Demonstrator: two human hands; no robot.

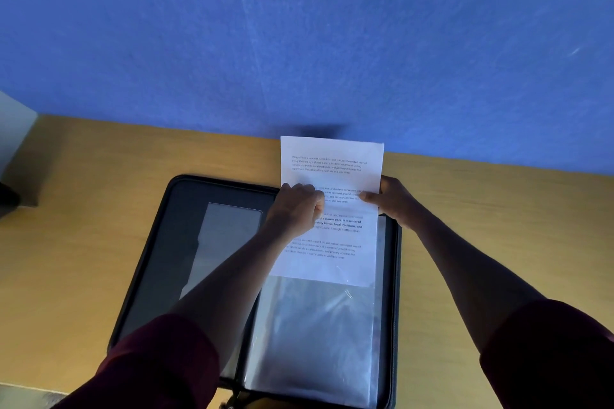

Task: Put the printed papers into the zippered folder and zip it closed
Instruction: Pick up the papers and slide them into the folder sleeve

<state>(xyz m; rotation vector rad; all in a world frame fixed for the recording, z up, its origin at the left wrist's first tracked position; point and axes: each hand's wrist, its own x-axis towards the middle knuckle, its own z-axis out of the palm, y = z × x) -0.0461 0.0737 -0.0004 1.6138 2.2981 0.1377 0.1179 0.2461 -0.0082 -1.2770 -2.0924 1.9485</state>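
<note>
A black zippered folder [156,242] lies open on the wooden table, with clear plastic sleeves [315,335] on its right half. A printed paper [335,163] with several text paragraphs stands partway inside the top sleeve, its upper half sticking out past the folder's far edge. My left hand [295,207] pinches the paper's left edge, fingers curled over the sheet. My right hand [395,201] grips its right edge, thumb on the front. The paper's lower part shows through the plastic.
The wooden table [73,242] meets a blue wall [299,36] just behind the folder. A clear pocket [226,242] sits on the folder's left inner cover. A dark object [8,197] sits at the far left edge.
</note>
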